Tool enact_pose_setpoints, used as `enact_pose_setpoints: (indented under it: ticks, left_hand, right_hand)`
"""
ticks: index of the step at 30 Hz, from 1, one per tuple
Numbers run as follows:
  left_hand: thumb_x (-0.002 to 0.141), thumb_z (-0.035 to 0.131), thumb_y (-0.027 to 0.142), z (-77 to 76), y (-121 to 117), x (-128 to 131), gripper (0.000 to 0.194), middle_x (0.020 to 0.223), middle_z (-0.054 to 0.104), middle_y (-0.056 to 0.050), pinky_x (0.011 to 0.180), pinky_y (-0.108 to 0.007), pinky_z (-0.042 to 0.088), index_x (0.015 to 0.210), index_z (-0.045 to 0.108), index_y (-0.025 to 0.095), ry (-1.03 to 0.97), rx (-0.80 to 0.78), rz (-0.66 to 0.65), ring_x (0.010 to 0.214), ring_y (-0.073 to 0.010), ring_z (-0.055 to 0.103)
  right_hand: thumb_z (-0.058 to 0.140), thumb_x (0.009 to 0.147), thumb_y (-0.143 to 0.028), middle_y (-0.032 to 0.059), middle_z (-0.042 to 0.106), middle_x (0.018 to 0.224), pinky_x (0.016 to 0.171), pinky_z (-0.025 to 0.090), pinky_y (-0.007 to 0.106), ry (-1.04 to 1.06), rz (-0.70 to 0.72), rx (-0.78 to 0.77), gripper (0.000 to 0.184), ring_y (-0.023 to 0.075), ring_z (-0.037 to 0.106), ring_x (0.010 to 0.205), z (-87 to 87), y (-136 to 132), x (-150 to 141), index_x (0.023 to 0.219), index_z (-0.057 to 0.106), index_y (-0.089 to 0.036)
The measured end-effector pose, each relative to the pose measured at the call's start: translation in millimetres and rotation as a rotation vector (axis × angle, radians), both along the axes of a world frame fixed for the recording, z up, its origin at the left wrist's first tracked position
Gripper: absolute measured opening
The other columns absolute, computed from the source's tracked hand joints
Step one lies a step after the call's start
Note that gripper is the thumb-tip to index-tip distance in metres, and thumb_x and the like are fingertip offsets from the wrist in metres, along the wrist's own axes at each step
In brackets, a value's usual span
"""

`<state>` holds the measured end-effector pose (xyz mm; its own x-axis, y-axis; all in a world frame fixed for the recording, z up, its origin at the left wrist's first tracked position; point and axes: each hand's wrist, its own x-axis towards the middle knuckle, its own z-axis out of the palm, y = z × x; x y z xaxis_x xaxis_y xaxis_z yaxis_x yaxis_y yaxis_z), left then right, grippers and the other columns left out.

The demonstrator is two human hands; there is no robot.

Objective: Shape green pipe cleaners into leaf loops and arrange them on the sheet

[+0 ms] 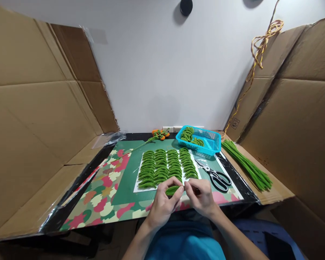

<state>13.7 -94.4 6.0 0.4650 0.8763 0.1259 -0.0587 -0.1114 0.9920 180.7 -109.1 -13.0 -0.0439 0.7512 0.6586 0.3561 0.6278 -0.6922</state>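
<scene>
A fuzzy green pipe-cleaner leaf (172,190) lies within my left hand (164,202), whose thumb and forefinger pinch it near its right end. My right hand (202,196) is closed too, its thumb and forefinger pinched at that same end, right against my left fingertips. The exact tip of the leaf is hidden between the fingers. Just beyond both hands, several more green leaves (160,168) lie in neat columns on a white sheet (137,186).
Black-handled scissors (219,178) lie right of the sheet. Behind stands a blue plastic basket (212,144) holding more leaves. Green pipe cleaners (247,166) lie bundled at the right. An orange flower stem (161,134) rests at the back. Cardboard walls (43,72) flank both sides.
</scene>
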Motion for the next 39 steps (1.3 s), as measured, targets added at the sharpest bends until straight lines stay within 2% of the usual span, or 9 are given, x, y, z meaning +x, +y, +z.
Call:
enact_pose_setpoints:
  ticks: [4, 8, 10, 13, 17, 20, 24, 33, 39]
  left_hand:
    - [0.106, 0.058, 0.027, 8.5, -1, -1, 0.017, 0.081, 0.063, 0.000, 0.065, -0.023, 0.047, 0.093, 0.064, 0.019, 0.243, 0.555, 0.139, 0.071, -0.0130, 0.063]
    - [0.107, 0.050, 0.014, 9.1, 7, -10, 0.019, 0.077, 0.064, -0.003, 0.063, -0.028, 0.043, 0.095, 0.065, 0.017, 0.437, 1.151, 0.079, 0.067, -0.0163, 0.058]
    - [0.107, 0.048, 0.013, 9.4, 10, -14, 0.022, 0.076, 0.066, -0.004, 0.061, -0.030, 0.040, 0.098, 0.068, 0.016, 0.485, 1.280, 0.045, 0.064, -0.0178, 0.055]
    - [0.108, 0.050, 0.018, 11.0, 8, -16, 0.022, 0.080, 0.068, -0.005, 0.065, -0.029, 0.044, 0.101, 0.071, 0.018, 0.414, 1.076, 0.043, 0.069, -0.0184, 0.059]
    - [0.105, 0.062, 0.042, 12.3, 0, -7, 0.025, 0.082, 0.064, -0.003, 0.065, -0.025, 0.047, 0.099, 0.071, 0.019, 0.171, 0.246, 0.034, 0.071, -0.0162, 0.059]
    - [0.097, 0.067, 0.060, 9.3, -3, -2, 0.045, 0.071, 0.049, 0.003, 0.046, -0.020, 0.030, 0.085, 0.062, 0.017, -0.082, -0.251, -0.080, 0.056, -0.0096, 0.041]
    - [0.099, 0.070, 0.052, 3.4, -4, -2, 0.039, 0.073, 0.044, 0.006, 0.045, -0.018, 0.013, 0.089, 0.056, 0.017, -0.246, -0.541, -0.219, 0.047, -0.0013, 0.026]
    - [0.097, 0.073, 0.042, 1.4, -15, 1, 0.031, 0.069, 0.035, 0.010, 0.045, -0.022, 0.013, 0.091, 0.053, 0.019, -0.316, -0.495, -0.281, 0.045, -0.0026, 0.015]
    - [0.101, 0.062, 0.028, 6.6, -10, -6, 0.019, 0.078, 0.056, -0.002, 0.068, -0.029, 0.037, 0.083, 0.064, 0.021, 0.248, 0.337, -0.049, 0.071, -0.0170, 0.051]
  right_hand:
    - [0.052, 0.109, -0.046, -0.0064, 0.031, 0.055, 0.047, 0.020, 0.027, 0.157, 0.104, -0.268, 0.054, 0.0090, 0.026, 0.048, 7.6, 1, 1, 0.062, 0.040, -0.023]
    - [0.055, 0.103, -0.061, -0.0081, 0.029, 0.049, 0.040, 0.019, 0.026, 0.260, 0.281, -0.521, 0.062, 0.0076, 0.023, 0.040, 12.8, 4, 5, 0.057, 0.035, -0.025]
    - [0.054, 0.102, -0.064, -0.0095, 0.025, 0.049, 0.038, 0.018, 0.026, 0.273, 0.335, -0.579, 0.061, 0.0074, 0.019, 0.038, 15.4, 4, 7, 0.059, 0.032, -0.027]
    - [0.055, 0.103, -0.062, -0.0080, 0.029, 0.054, 0.043, 0.021, 0.026, 0.265, 0.347, -0.581, 0.059, 0.0082, 0.024, 0.043, 19.9, 2, 10, 0.061, 0.036, -0.025]
    - [0.051, 0.110, -0.042, -0.0046, 0.037, 0.064, 0.054, 0.024, 0.028, -0.017, 0.152, -0.257, 0.047, 0.0109, 0.033, 0.057, 21.9, 0, 16, 0.068, 0.044, -0.022]
    - [0.047, 0.112, -0.027, -0.0033, 0.044, 0.069, 0.057, 0.027, 0.029, -0.244, 0.081, 0.000, 0.037, 0.0121, 0.039, 0.059, 18.4, 1, 22, 0.075, 0.048, -0.022]
    - [0.045, 0.112, -0.022, -0.0024, 0.046, 0.072, 0.058, 0.028, 0.029, -0.369, 0.091, 0.108, 0.034, 0.0128, 0.043, 0.061, 14.4, 3, 27, 0.079, 0.049, -0.022]
    - [0.049, 0.111, -0.049, -0.0044, 0.040, 0.067, 0.058, 0.029, 0.027, -0.015, 0.291, -0.325, 0.049, 0.0117, 0.037, 0.061, 18.0, -9, 19, 0.071, 0.044, -0.021]
    - [0.058, 0.102, -0.063, -0.0056, 0.035, 0.059, 0.052, 0.020, 0.028, 0.116, 0.344, -0.544, 0.059, 0.0101, 0.028, 0.056, 15.1, -6, 19, 0.063, 0.045, -0.020]
